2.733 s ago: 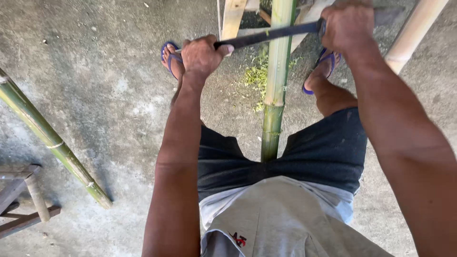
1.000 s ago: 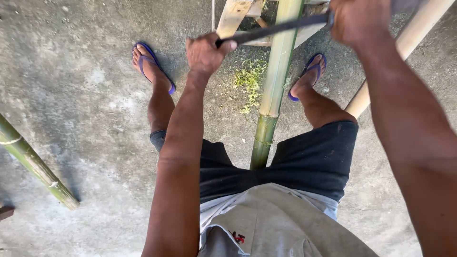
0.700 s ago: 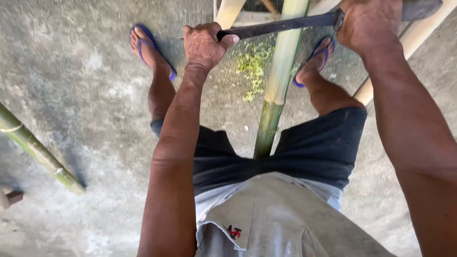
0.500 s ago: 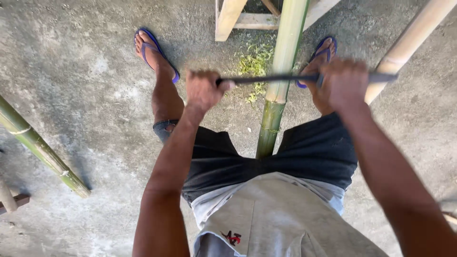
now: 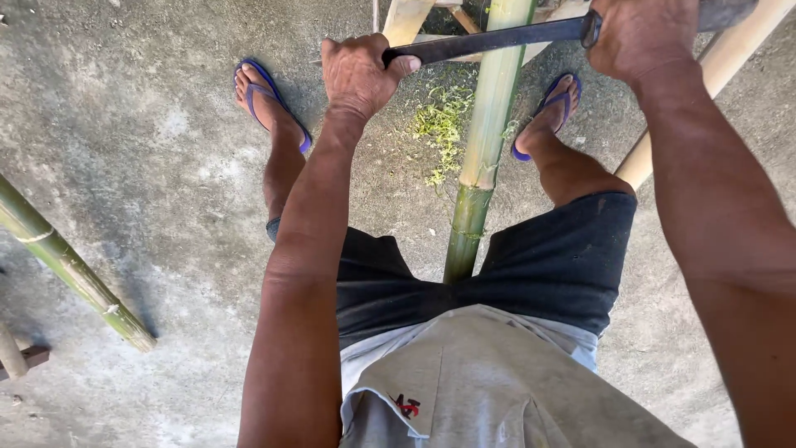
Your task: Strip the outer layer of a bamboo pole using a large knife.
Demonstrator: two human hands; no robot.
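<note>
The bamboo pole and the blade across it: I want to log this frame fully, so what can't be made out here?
Head view only:
- Bamboo pole: its far end is cut off by the top edge; its near end is hidden behind the shorts.
- Blade: its tip is wrapped by the left hand.
- Handle: covered by the right hand.
- Wooden frame: mostly cut off at the top.

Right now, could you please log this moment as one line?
left hand: grips blade tip | right hand: grips handle | blade: across bamboo pole | shavings: on floor
</note>
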